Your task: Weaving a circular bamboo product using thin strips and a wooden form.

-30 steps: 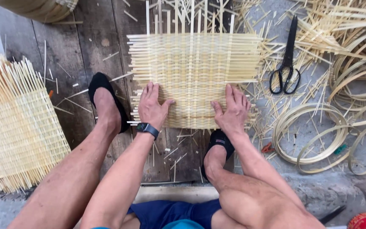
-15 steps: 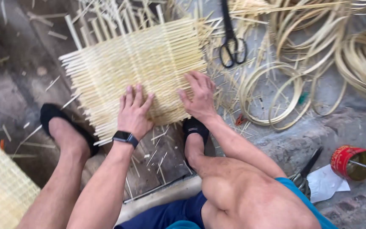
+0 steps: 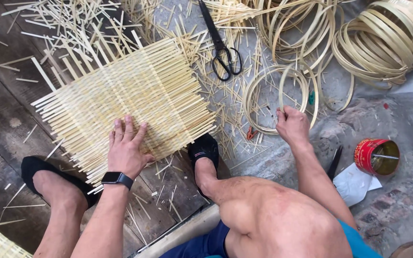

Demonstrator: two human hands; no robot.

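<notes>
- Left hand spread flat, fingers wide, holding nothing, pressing on the near edge of the woven bamboo mat; black watch at the wrist.
- Right hand out at three o'clock from the mat, grip narrow, fingertips closing on the rim of a bamboo hoop; cannot tell whether the hoop is already pinched or only touched.
- Mat lying flat on the dark wooden planks, skewed, loose strip ends sticking out at ten and eleven o'clock.
- Best to keep the flat palm's weight steady, so the loose weave does not slide or spring open while the other hand works away from it.
- Right shoe touching the mat's corner at four o'clock; useful as a second anchor, likely worth leaving there.
- Left shoe apart from the mat, at seven o'clock.
- Hoop better lifted clear by its near rim, since the neighbouring coils overlap and could drag along.
- Black scissors at one o'clock from the mat, amid scattered offcuts; worth steering the hoop wide of the blades.
- Red tin and white paper at four o'clock from the right hand, well apart.
- More stacked hoops at the far two o'clock corner.
</notes>
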